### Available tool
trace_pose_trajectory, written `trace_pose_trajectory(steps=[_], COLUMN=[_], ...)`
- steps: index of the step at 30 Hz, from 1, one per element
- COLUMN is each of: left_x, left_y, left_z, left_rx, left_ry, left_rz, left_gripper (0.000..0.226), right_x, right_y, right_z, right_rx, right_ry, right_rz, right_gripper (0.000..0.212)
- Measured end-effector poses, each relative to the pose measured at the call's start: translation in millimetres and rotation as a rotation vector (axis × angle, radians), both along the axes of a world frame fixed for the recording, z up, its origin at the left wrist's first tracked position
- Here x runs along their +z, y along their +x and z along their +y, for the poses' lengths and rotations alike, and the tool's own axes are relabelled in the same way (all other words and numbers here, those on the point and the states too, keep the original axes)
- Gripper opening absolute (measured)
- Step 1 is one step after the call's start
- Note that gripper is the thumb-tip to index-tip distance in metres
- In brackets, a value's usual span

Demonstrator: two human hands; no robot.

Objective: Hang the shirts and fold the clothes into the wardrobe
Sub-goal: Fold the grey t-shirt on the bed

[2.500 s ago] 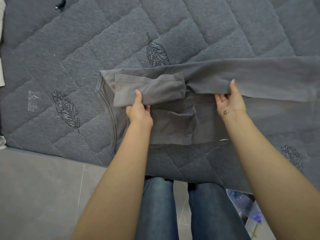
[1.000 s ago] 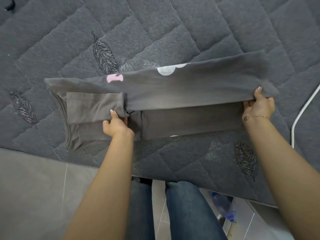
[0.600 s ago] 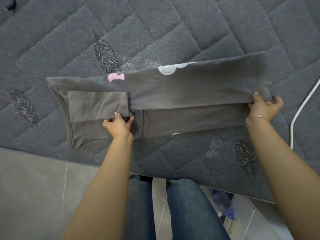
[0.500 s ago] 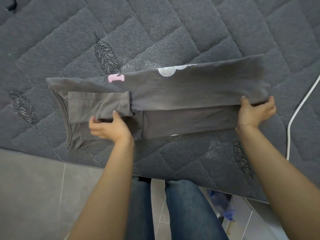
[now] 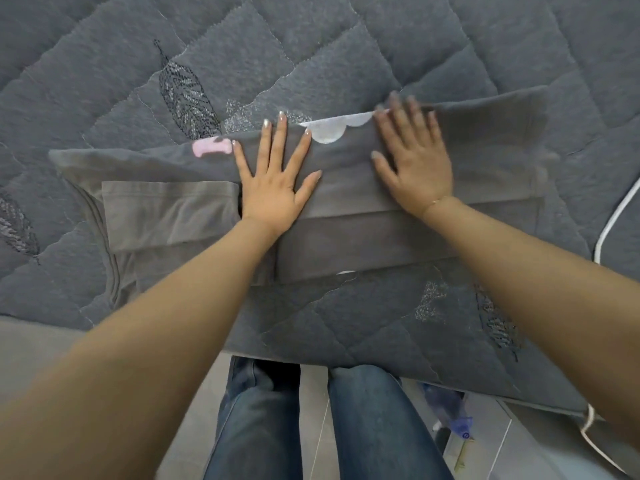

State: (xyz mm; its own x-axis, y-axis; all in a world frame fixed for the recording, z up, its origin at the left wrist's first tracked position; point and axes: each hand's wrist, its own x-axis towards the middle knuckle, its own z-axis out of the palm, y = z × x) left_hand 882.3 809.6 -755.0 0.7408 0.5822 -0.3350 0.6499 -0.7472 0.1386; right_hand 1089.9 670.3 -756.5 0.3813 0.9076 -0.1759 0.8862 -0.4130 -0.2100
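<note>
- Here the grey shirt (image 5: 346, 230) lies on the quilted bed cover (image 5: 311, 46), close to the cover's near edge and roughly parallel with it, partly folded into a long band.
- The left hand (image 5: 273, 181) rests flat on the folded-over panel, fingers straight and spread, gripping nothing; it only presses the cloth down.
- The right hand (image 5: 415, 168) is likewise flat and open on the same panel, just beside the left; it is blurred, so how hard it presses cannot be told.
- The cloth looks light, thin and limp: it should drape, crease easily and slide on itself, and nothing about it seems fragile. It is likely best taken by pinching the doubled edges at the two ends of the band, or by the fold line, not by a single layer.
- Its long axis runs left to right along the near edge. The neckline (image 5: 100, 230) points toward the cover's left side and the hem (image 5: 540, 161) toward its right side, where a white cable (image 5: 613, 216) lies.
- A sleeve (image 5: 166, 209) is folded in across the left part.
</note>
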Motion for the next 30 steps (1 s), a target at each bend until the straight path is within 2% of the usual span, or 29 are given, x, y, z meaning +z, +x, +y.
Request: trace_pose_trajectory(steps=[3,6,9,12,16,19,23,25,28,30], left_x=[7.9,21.8,30.7,28.9,30.3,35.9,42.4,41.0,36.1,39.1], left_y=[5.5,14.5,28.8,43.5,50.8,49.3,39.1,36.6,38.5,47.4], left_z=[-3.0,-15.7,-48.4,-71.5,-76.5,-82.1,-85.6,-86.0,-87.6,-88.4], left_rx=[0.039,-0.022,-0.295,-0.279,-0.200,-0.205,-0.241,-0.275,-0.302,-0.313], left_ry=[-0.019,-0.077,-0.109,-0.090,-0.055,-0.082,-0.073,-0.093,-0.173,-0.245], left_rz=[0.020,-0.019,-0.032,0.021,0.011,-0.056,-0.079,-0.005,0.139,0.145], left_gripper=[0.064,0.072,0.081,0.076,0.069,0.069,0.070,0.069,0.067,0.070], right_x=[-0.1,10.4,27.3,35.1,26.3,23.4,26.8,27.0,23.6,21.4], right_y=[40.8,70.7,70.4,50.8,40.7,41.1,41.1,36.0,28.6,27.5], right_z=[-38.7,-69.6,-92.3,-126.3,-141.2,-139.5,-162.1,-178.1,-189.0,-186.0], right_rx=[-0.265,-0.378,-0.232,0.007,-0.114,-0.189,-0.279,-0.291,-0.264,-0.304], right_ry=[-0.052,-0.118,-0.093,-0.126,-0.101,0.022,0.179,0.144,-0.014,-0.030], right_rz=[-0.044,-0.039,0.087,0.104,0.070,0.040,0.013,0.028,0.093,0.132], right_gripper=[0.063,0.065,0.073,0.083,0.080,0.067,0.059,0.058,0.062,0.063])
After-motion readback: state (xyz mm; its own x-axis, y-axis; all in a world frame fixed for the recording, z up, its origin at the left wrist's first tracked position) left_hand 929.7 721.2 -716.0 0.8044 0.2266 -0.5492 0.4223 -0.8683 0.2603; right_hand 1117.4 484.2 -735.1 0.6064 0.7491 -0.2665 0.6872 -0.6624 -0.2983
